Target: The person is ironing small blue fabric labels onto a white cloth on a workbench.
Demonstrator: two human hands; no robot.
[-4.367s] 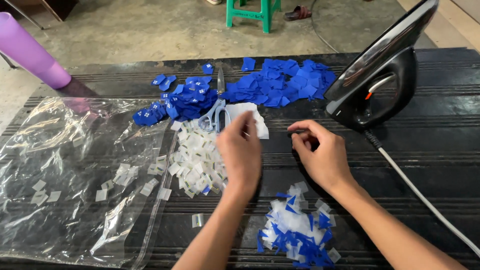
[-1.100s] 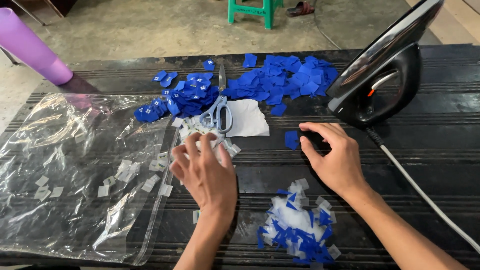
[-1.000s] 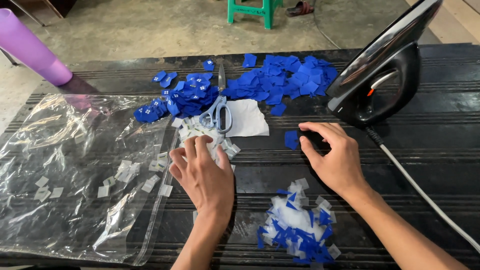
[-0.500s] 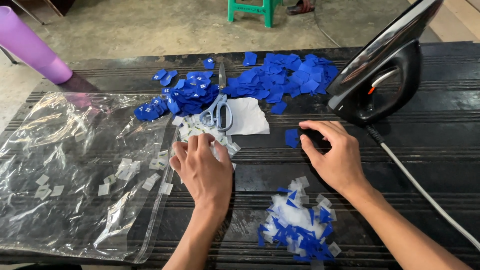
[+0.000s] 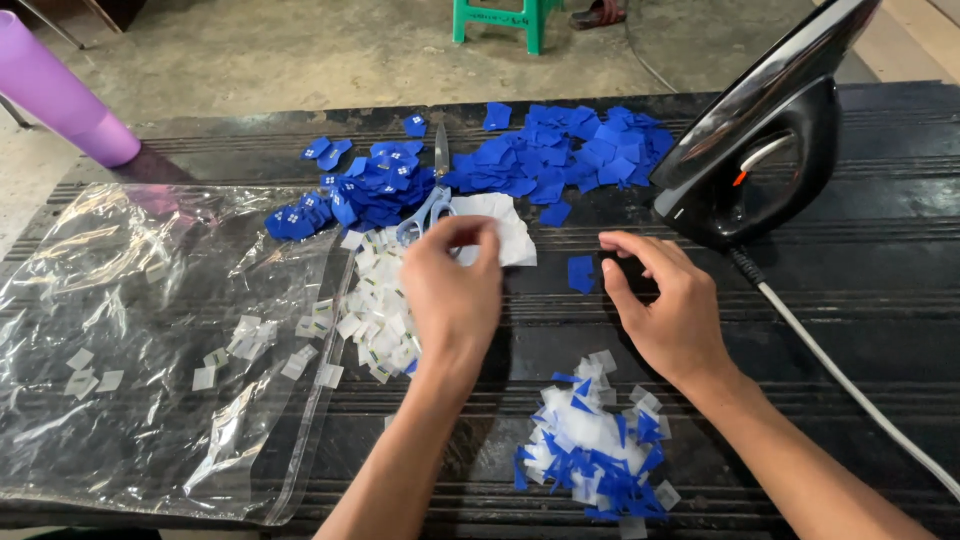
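My left hand (image 5: 455,295) hovers over a heap of small white tags (image 5: 380,315). Its fingertips are pinched together on a small white tag, just in front of a white sheet (image 5: 512,240). My right hand (image 5: 665,305) rests on the black table with loosely curled fingers and holds nothing. A single blue square (image 5: 580,272) lies just left of it. Blue-handled scissors (image 5: 430,200) lie between a pile of blue tags with white marks (image 5: 360,195) and a bigger pile of plain blue squares (image 5: 565,155).
A black iron (image 5: 770,150) stands at the right, its white cord (image 5: 850,385) running toward me. A clear plastic bag (image 5: 150,340) holding a few white tags lies at the left. Mixed blue and white scraps (image 5: 595,450) sit near the front. A purple cup (image 5: 60,95) stands far left.
My left hand has lifted from lying flat on the white tags and moved away from me, its fingertips now pinched. The right hand has barely moved.
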